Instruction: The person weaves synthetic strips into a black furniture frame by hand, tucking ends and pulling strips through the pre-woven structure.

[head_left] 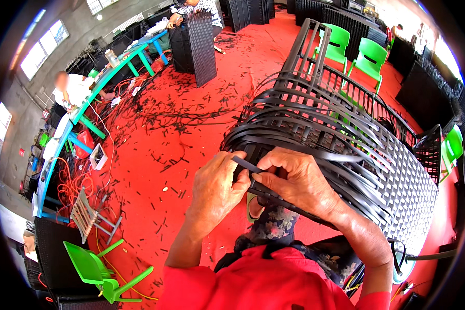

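2 hands [218, 185] pinch blk strip [247, 165] at end of part-woven frame [405, 181].

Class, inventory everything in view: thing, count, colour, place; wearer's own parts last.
Held strip: one, dark grey, centre
Partly woven frame: one, black, right
Other strips: many, black, over frame
Chairs: four or more, green, right, lower left
Benches: count unclear, blue-green, left
Slatted stool: one, brown, lower left
Other woven pieces: several, black, around the room
Scraps: many, black, on red floor
Co-workers: two or more, pale-clothed, left, top
Left hand: one, bare, centre
Right hand: one, bare, centre
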Motion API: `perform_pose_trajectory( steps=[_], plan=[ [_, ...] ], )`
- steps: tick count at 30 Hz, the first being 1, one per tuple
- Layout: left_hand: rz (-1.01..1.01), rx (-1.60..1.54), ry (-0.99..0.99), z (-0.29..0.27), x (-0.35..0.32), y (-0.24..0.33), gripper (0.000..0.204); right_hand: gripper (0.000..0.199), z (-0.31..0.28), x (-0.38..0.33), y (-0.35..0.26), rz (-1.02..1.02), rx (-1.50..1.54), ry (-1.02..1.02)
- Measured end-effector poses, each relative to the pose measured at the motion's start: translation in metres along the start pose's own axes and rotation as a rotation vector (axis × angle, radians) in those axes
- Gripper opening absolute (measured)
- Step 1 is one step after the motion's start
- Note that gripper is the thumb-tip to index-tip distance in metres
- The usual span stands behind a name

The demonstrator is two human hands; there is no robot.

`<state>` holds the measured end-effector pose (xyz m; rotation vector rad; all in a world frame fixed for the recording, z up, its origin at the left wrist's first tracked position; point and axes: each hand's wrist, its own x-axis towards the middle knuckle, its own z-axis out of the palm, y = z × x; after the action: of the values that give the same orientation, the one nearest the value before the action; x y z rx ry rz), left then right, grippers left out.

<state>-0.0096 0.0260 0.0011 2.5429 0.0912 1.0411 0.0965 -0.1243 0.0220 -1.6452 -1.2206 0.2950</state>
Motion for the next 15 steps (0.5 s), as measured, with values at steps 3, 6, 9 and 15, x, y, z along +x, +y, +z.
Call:
perform_pose_trajectory(
  steps=[3, 6, 9, 15],
  plan=[
    [0.013, 0.004, -0.035, -0.001, 0.001, 0.003, 0.035, 0.007, 0.000, -0.005, 0.002, 0.093, 0.307, -0.046],
    [0.008, 0.077, -0.027, -0.002, 0.001, 0.007, 0.032, 0.009, -0.012, -0.005, -0.009, 0.284, 0.385, -0.152],
    [0.022, 0.045, 0.003, 0.002, 0.001, 0.007, 0.027, 0.012, -0.016, -0.008, -0.007, 0.355, 0.467, -0.153],
    [-0.048, 0.005, -0.095, -0.004, 0.000, 0.010, 0.025, 0.016, -0.019, -0.010, -0.010, 0.406, 0.401, -0.168]
  ],
)
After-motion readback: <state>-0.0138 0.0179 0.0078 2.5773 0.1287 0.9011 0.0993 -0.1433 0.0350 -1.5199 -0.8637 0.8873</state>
